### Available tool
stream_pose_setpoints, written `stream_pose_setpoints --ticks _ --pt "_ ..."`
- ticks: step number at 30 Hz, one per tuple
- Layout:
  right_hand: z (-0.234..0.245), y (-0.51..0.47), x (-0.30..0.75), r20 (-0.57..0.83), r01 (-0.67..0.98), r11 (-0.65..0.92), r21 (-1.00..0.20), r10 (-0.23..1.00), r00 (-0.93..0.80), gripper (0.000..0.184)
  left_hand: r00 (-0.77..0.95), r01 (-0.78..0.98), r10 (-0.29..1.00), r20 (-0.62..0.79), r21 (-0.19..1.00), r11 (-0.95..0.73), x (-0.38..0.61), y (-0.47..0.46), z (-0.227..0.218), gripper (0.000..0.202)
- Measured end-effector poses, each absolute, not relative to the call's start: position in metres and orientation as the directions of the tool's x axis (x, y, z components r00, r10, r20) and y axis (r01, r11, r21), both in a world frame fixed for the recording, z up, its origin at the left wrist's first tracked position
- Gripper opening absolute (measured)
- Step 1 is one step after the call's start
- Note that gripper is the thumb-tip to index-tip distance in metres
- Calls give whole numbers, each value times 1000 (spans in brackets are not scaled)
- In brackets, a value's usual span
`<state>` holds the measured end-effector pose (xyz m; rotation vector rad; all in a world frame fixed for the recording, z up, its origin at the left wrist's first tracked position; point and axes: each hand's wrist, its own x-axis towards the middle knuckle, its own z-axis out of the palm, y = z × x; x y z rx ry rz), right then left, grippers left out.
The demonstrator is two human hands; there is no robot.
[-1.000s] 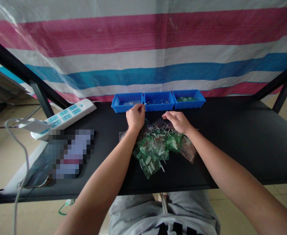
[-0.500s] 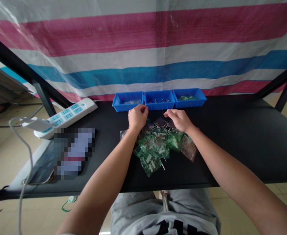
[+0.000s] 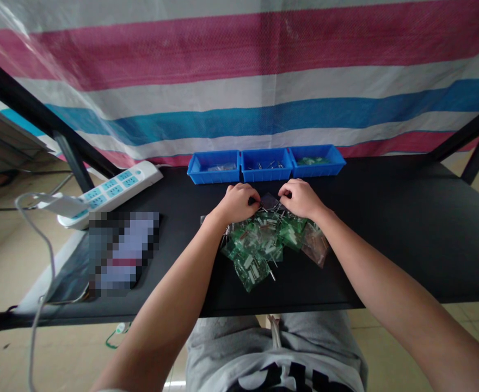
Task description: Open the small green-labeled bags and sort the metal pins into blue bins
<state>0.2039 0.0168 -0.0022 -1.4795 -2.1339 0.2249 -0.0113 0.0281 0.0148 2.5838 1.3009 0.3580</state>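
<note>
A heap of small plastic packets (image 3: 259, 237), mostly green-tinted with pale strips inside, lies on the black table in front of me. Thin metal pins (image 3: 272, 275) stick out among them. My left hand (image 3: 238, 203) is over the heap's far left part, thumb and fingers curled into a pinch. Opposite it, my right hand (image 3: 300, 197) pinches at the far right edge, close to a dark clear packet (image 3: 269, 200) and some pins. What either hand's fingertips hold is too small to make out. A reddish clear packet (image 3: 315, 245) lies under my right wrist.
Behind the heap stand three blue bins in a row: the left bin (image 3: 214, 176) holds clear packets, the middle bin (image 3: 266, 174) metal pins, the right bin (image 3: 318, 167) green packets. A white power strip (image 3: 111, 193) and a blurred phone-like object (image 3: 127, 250) lie left.
My left hand has moved right and towards me, from near the left bin to the heap. My right hand has shifted slightly, its fingers now curled down at the heap.
</note>
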Motion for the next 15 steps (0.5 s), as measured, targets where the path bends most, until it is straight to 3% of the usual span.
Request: stream_pose_setpoints --ticks 6,15 --pt "-4 17 204 292 838 373 -400 918 -269 12 562 760 819 117 317 -567 -11 27 14 21" --pt "-4 24 207 224 749 347 -564 938 -266 13 560 756 822 108 341 -559 -12 29 12 21"
